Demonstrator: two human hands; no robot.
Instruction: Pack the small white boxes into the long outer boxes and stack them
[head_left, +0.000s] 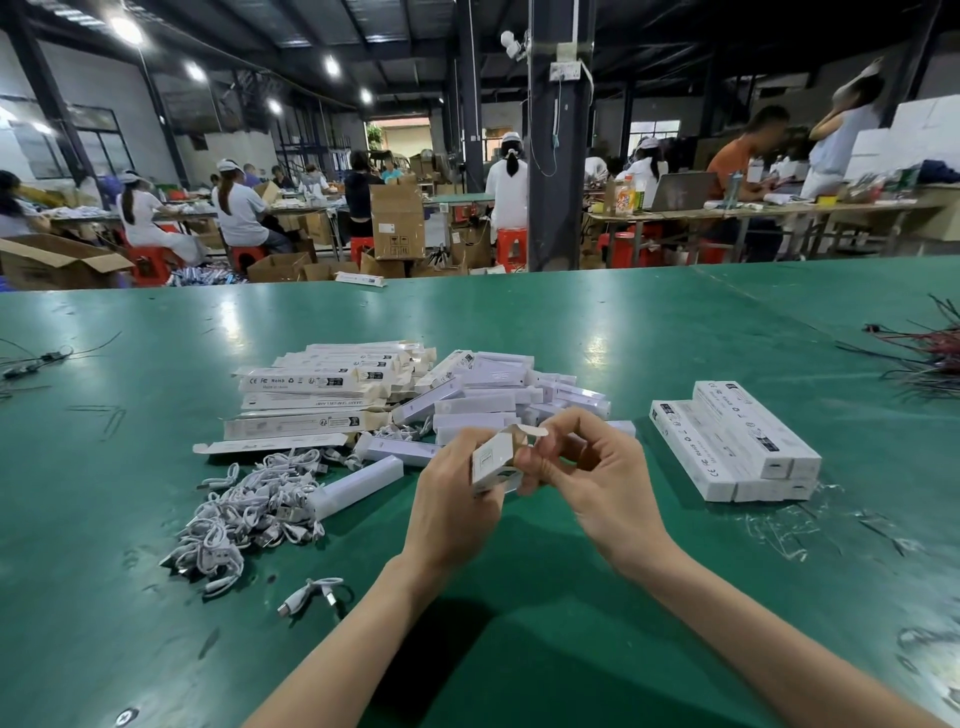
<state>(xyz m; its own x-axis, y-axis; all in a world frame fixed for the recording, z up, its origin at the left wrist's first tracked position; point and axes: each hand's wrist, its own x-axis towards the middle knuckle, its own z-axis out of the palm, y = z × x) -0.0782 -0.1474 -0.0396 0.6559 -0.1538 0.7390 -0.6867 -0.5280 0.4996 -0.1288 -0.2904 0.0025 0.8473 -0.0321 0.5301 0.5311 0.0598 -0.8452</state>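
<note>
**Held box** (496, 460): raised above the table (519, 649) at frame centre, one end towards the camera, its end flap (530, 432) standing open.

**Left hand** (452, 504): fingers curled round the box from 8 o'clock and clamped on it.

**Right hand** (597, 478): reaches in from 3 o'clock, with thumb and forefinger closed together on the flap and the other fingers loosely curled.

**Small boxes** (488, 402): loose pile on the table at 12 o'clock of the held box.

**Outer boxes** (311, 395): heap at 10 o'clock, touching the small boxes. Several have open flaps.

**Stack** (737, 441): closed long boxes at 3 o'clock, laid in two layers, apart from the pile.

**Cables** (249, 514): white tangle at 8 o'clock. One loose cable (311, 595) lies at 7 o'clock.

**Wires** (930, 358): dark bundle at 2 o'clock, by the frame's right edge.
</note>
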